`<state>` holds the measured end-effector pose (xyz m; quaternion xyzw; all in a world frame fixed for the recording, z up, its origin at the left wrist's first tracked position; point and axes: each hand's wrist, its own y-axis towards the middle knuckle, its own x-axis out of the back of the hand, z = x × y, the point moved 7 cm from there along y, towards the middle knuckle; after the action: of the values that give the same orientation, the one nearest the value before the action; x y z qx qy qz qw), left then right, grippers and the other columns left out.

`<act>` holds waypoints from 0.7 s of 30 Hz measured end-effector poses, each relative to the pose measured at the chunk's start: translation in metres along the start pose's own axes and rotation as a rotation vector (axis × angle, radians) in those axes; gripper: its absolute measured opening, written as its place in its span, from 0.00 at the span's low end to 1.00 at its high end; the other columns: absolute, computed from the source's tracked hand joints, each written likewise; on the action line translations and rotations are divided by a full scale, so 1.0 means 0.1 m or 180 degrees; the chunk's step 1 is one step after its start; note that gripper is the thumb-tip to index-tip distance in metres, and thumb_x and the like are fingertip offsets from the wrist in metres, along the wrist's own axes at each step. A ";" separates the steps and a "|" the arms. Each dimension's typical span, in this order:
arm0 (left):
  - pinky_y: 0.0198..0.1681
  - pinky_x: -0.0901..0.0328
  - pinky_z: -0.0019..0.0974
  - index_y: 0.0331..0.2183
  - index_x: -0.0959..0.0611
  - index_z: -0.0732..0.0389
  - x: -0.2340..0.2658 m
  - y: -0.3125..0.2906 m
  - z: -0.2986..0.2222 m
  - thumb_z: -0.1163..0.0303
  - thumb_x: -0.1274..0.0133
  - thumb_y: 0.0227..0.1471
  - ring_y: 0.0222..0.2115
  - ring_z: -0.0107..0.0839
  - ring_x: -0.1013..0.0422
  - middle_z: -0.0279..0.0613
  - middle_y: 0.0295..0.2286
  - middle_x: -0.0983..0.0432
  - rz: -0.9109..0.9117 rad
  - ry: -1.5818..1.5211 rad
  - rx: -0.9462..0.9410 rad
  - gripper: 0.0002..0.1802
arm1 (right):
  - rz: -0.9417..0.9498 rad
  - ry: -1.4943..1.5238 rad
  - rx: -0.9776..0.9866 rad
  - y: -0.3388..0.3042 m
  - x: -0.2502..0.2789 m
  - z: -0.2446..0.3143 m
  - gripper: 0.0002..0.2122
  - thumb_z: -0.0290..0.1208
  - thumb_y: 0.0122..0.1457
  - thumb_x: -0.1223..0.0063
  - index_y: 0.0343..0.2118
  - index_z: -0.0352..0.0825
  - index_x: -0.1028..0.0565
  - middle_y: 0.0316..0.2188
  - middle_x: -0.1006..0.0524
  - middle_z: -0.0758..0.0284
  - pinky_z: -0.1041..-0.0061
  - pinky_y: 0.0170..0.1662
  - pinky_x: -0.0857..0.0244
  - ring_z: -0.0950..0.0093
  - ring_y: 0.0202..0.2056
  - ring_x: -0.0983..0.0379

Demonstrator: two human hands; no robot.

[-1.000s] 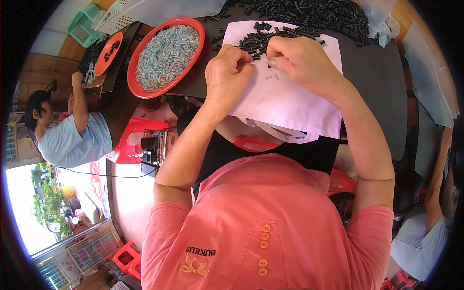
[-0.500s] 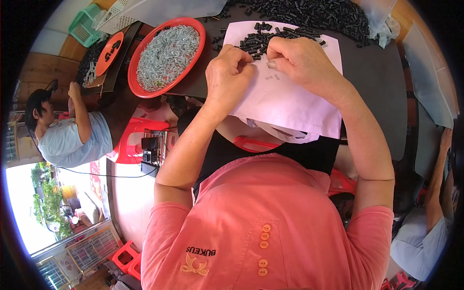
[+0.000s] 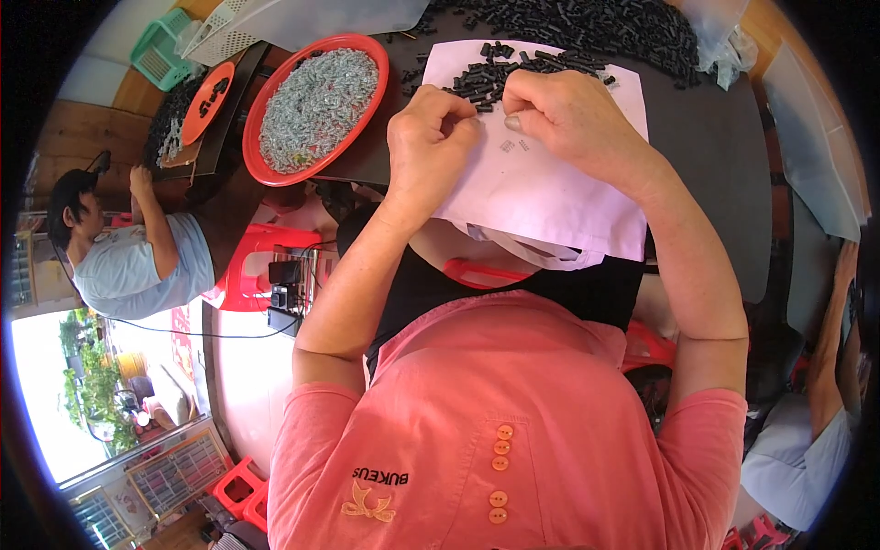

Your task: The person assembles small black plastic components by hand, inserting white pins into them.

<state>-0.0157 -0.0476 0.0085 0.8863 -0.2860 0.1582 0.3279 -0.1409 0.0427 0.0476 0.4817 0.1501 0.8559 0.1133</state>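
Over a pale pinkish-white cloth (image 3: 550, 197), my left hand (image 3: 429, 137) is closed, with thumb and forefinger pinched together. My right hand (image 3: 573, 119) is closed in a pinch as well, a short distance to the right. Whatever lies between the fingertips of either hand is hidden or too small to name. Just beyond both hands, a small heap of short black cylindrical parts (image 3: 481, 81) lies on the far part of the cloth. The cloth covers the near edge of the dark table (image 3: 724, 174) and hangs down toward my lap.
Left of the cloth stands a red round tray (image 3: 254, 137) heaped with small clear parts (image 3: 316, 110). A large pile of black parts (image 3: 587, 32) spreads along the far table. A co-worker (image 3: 137, 247) sits at the left by an orange plate (image 3: 203, 103); another person's arm (image 3: 830, 339) shows far right.
Both hands stay almost in place, with only slight shifts of the fingers. The cloth and the parts on it look nearly the same.
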 end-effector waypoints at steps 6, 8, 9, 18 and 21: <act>0.26 0.35 0.27 0.28 0.20 0.65 0.17 -0.04 -0.16 0.85 0.45 0.43 0.23 0.26 0.30 0.41 0.25 0.27 -0.0456 -0.0052 -0.0433 0.07 | -0.0028 0.0060 0.0004 0.01 -0.01 0.01 0.04 0.28 0.51 0.48 0.24 0.33 0.27 0.20 0.24 0.56 0.59 0.34 0.35 0.55 0.28 0.26; 0.26 0.36 0.27 0.28 0.20 0.65 0.23 -0.07 -0.32 0.85 0.45 0.43 0.23 0.25 0.31 0.40 0.25 0.27 -0.0590 0.0048 -0.0720 0.07 | -0.0008 0.0095 -0.0026 0.01 0.00 0.01 0.05 0.28 0.51 0.48 0.24 0.33 0.27 0.20 0.24 0.56 0.59 0.34 0.35 0.55 0.28 0.26; 0.25 0.36 0.27 0.28 0.20 0.65 0.27 -0.11 -0.42 0.85 0.44 0.43 0.22 0.25 0.31 0.40 0.25 0.26 -0.0609 0.0051 -0.0847 0.07 | -0.0008 0.0105 -0.0034 0.02 0.01 0.02 0.05 0.29 0.51 0.47 0.24 0.32 0.27 0.20 0.24 0.57 0.59 0.34 0.35 0.55 0.28 0.26; 0.27 0.38 0.29 0.28 0.21 0.65 0.39 -1.04 -0.49 0.84 0.43 0.44 0.26 0.28 0.31 0.37 0.25 0.28 0.1804 -0.0511 0.0242 0.06 | -0.0062 0.0156 -0.0129 -0.01 0.05 -0.06 0.05 0.27 0.52 0.52 0.25 0.33 0.26 0.21 0.24 0.57 0.59 0.35 0.35 0.56 0.29 0.25; 0.29 0.37 0.30 0.29 0.20 0.66 0.62 -1.65 -0.15 0.79 0.42 0.48 0.27 0.27 0.30 0.37 0.26 0.26 0.2853 -0.0432 0.0998 0.03 | -0.0106 0.0196 -0.0149 -0.02 0.09 -0.08 0.05 0.27 0.51 0.52 0.25 0.33 0.26 0.21 0.24 0.58 0.59 0.35 0.35 0.56 0.29 0.26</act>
<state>0.1325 0.0404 -0.0326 0.7228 -0.6334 0.2671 0.0704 -0.1516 0.0463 0.0499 0.4497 0.1414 0.8716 0.1341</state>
